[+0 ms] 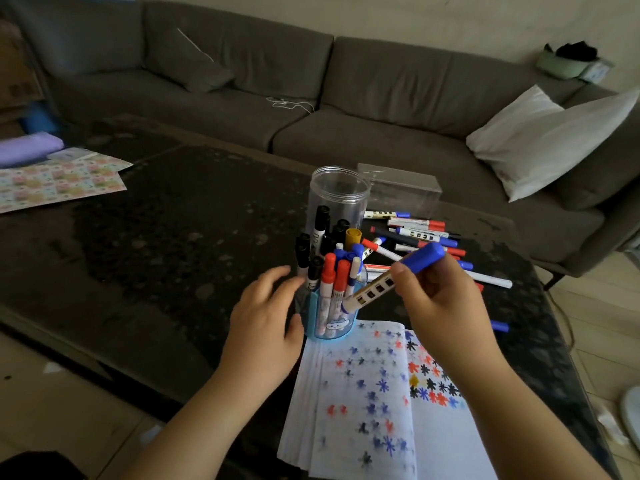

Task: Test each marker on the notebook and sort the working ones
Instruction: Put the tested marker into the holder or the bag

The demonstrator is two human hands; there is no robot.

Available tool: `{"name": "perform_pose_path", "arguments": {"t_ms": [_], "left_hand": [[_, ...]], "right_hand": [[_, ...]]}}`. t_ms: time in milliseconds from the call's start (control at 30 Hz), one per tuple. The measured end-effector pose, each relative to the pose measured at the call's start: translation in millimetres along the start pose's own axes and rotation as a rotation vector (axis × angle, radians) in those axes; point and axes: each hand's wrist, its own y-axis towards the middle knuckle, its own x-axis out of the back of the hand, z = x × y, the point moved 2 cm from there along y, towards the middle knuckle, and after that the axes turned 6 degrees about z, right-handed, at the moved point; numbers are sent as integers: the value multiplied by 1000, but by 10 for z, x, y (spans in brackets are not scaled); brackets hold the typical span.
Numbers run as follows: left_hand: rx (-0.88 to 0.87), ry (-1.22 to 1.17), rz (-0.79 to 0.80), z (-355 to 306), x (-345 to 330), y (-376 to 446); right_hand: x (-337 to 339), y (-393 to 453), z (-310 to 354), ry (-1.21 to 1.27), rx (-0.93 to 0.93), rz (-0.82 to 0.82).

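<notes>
- Blue-capped whiteboard marker [391, 278]: your right hand [446, 306] pinches it near the cap, the capped end raised and the other end slanting down at the blue pen holder [329, 320].
- Your left hand [266, 317] is spread with relaxed fingers, holding nothing, just beside the holder's left side.
- The holder stands on the dark bench [156, 244], packed with upright red, blue and black markers, touching the far edge of the open notebook [381, 400].
- The notebook's pages carry red, blue, black and yellow star-shaped scribbles.
- A loose pile of markers [422, 237] lies behind your right hand, beside a clear plastic jar [339, 195].
</notes>
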Motion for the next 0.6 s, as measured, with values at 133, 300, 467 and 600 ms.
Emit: {"name": "perform_pose_path", "arguments": {"t_ms": [133,300,467,600], "left_hand": [[-35,45,35,-45,-35,8],[-119,45,16,-123,-68,-59],[-119,-42,24,-85,-68,-25],[-112,-100,74,-115,-46,3]], "right_hand": [[-13,-98,85,123,44,-88],[-58,-86,66,30,114,-99],[-101,53,0,-94,141,-36],[-112,205,89,-158,176,31]]}}
